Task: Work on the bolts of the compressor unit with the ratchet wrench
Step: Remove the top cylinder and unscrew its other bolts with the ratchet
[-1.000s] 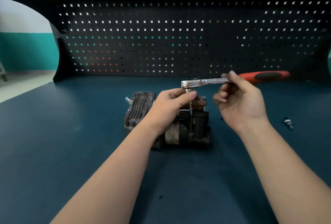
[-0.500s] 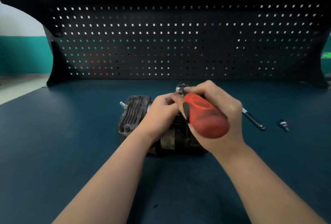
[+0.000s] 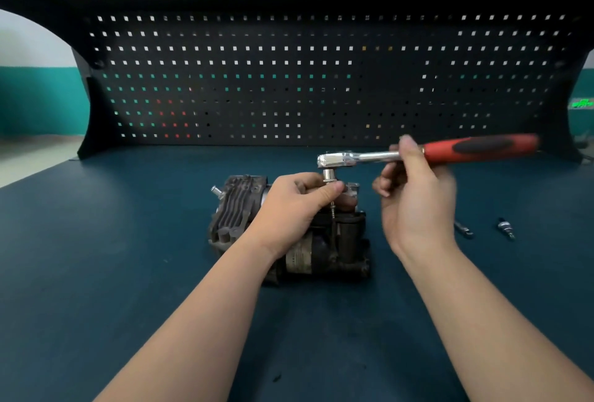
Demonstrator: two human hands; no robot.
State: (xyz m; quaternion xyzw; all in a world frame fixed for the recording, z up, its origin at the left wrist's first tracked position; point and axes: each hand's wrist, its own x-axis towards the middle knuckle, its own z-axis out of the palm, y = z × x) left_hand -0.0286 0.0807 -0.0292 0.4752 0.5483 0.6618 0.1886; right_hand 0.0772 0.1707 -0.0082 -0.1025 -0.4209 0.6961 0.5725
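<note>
Pegboard [image 3: 321,80]: black, upright behind the compressor unit; banner above it carries writing too blurred to read.
Workbench [image 3: 96,241]: dark blue top.
Compressor unit [image 3: 234,212]: mid-bench, finned end left; its worn label is unreadable.
Ratchet wrench [image 3: 353,157]: level above the unit, red handle pointing right.
Right hand [image 3: 414,205]: fingers curled around the wrench shaft.
Left hand [image 3: 295,205]: pinches the socket stem under the wrench head.
Loose bits [image 3: 506,228]: right of the unit.
</note>
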